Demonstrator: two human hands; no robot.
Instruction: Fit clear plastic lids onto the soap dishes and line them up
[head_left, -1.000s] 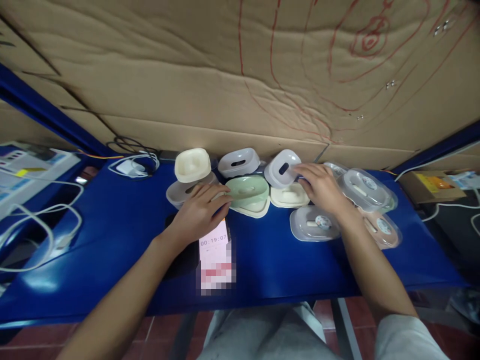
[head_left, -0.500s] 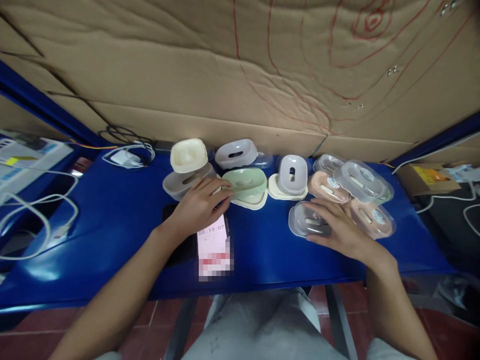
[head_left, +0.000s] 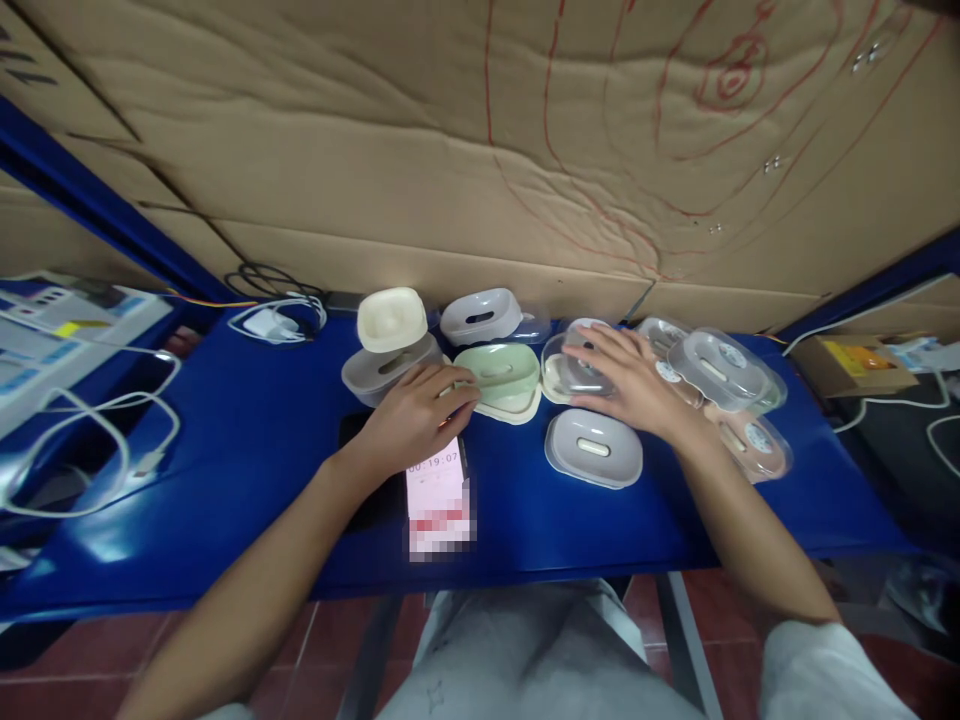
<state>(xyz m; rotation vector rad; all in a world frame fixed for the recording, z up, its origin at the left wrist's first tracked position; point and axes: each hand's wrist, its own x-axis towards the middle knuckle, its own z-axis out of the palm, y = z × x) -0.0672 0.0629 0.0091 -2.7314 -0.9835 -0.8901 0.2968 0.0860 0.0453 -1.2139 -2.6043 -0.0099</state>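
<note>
My right hand [head_left: 622,375] has its fingers around a clear plastic lid [head_left: 589,374], which it holds over the grey and cream dish parts behind. In front of that hand an uncovered grey soap dish [head_left: 594,447] with a pale bar-shaped slot lies on the blue table. My left hand [head_left: 424,410] rests loosely, fingers lightly bent and holding nothing visible, its fingertips at the left edge of a green soap dish [head_left: 510,372]. Under the green dish is a cream tray [head_left: 517,411]. A grey dish [head_left: 367,375] and a cream dish [head_left: 391,320] stand just behind my left hand.
A phone with a lit timer [head_left: 437,485] lies below my left hand. Several lidded soap dishes [head_left: 718,368] are piled at the right. Another grey dish [head_left: 481,316] sits at the back by the cardboard wall [head_left: 420,200]. A white charger [head_left: 271,325] lies back left.
My right hand has lifted the clear lid off the front grey soap dish and carried it back and left. The left hand stays by the green dish. The camera view has shifted slightly.
</note>
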